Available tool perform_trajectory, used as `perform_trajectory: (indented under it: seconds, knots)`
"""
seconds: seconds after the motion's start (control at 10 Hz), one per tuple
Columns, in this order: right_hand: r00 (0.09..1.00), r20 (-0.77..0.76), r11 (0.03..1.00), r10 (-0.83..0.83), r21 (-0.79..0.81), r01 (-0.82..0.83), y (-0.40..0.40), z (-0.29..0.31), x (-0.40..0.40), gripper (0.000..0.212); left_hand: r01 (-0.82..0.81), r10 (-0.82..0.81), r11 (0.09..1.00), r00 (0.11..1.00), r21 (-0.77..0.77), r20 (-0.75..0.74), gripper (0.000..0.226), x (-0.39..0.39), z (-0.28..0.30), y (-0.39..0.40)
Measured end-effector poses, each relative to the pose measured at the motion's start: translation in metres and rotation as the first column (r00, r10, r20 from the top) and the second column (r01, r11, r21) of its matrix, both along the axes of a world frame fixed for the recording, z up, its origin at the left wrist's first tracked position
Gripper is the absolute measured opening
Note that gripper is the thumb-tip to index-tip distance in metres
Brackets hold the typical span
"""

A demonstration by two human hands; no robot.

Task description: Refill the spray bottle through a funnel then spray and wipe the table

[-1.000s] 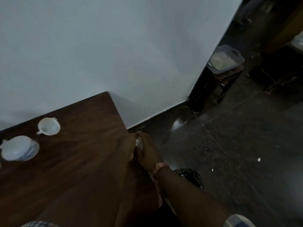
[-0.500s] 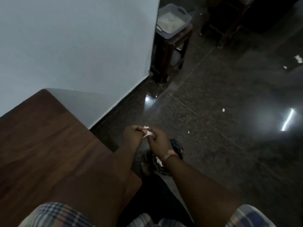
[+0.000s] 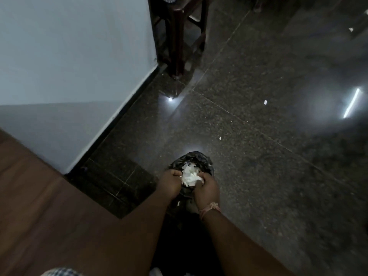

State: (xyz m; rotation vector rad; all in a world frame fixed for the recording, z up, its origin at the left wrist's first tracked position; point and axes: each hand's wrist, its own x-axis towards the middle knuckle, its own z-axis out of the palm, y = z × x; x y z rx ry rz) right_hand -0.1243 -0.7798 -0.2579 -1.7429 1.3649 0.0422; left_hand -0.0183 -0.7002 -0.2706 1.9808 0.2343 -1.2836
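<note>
A crumpled white tissue (image 3: 190,176) sits between both hands, right over the mouth of a black-lined bin (image 3: 201,160) on the floor. My left hand (image 3: 171,183) closes on the tissue's left side. My right hand (image 3: 207,189), with a thread band at the wrist, closes on its right side. The brown wooden table (image 3: 49,206) fills the lower left, and only its corner shows. The spray bottle and funnel are out of view.
A pale wall (image 3: 69,66) with a dark skirting runs along the left. A dark wooden stool (image 3: 177,36) stands by the wall corner at the top. The dark polished floor (image 3: 268,156) spreads to the right with small white scraps on it.
My view has swung right and down, off the table with its cups. Both hands carried the white tissue away from the table edge and down over the black bin.
</note>
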Motion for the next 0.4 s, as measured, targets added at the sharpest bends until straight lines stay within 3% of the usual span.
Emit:
perform_trajectory:
  seconds: [0.2, 0.3, 0.4]
  knots:
    - [0.997, -0.048, 0.984, -0.059, 0.165, 0.066, -0.041, -0.036, -0.011, 0.034, 0.262, -0.270, 0.959, 0.961, 0.113, 0.063, 0.028, 0.000, -0.007, -0.028]
    - [0.999, -0.048, 0.959, 0.007, 0.282, 0.007, -0.049, -0.053, -0.011, 0.051, 0.322, -0.332, 0.939, 0.940, 0.117, 0.077, 0.026, -0.002, -0.008, -0.034]
    - [0.995, -0.097, 0.958, 0.034, 0.286, -0.005, -0.050, -0.067, -0.013, 0.048, 0.381, -0.398, 0.912, 0.912, 0.152, 0.100, 0.027, -0.007, -0.004, -0.037]
